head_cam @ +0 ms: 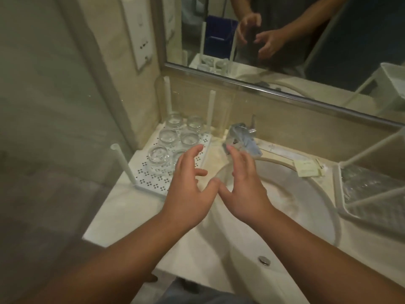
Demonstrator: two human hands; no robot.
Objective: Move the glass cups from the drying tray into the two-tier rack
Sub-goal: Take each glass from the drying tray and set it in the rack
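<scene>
Looking down, you face a sink (285, 216) set in a pale counter (122, 216), with a mirror (285, 40) behind. Left stands the rack (153, 183), six cups (158, 156) on its perforated bottom shelf. Right sits the tray (341, 194). Your left hand (186, 194) and right hand (245, 189) hover over the basin, fingers spread, holding nothing.

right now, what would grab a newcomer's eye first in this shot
Two bare hands fill the middle, the left hand and right hand both open with fingers spread, hovering over the white sink and holding nothing. To their left, a cluster of clear glass cups stands on a white perforated tray with upright posts on the counter. Behind, a wall mirror reflects the hands.
</scene>
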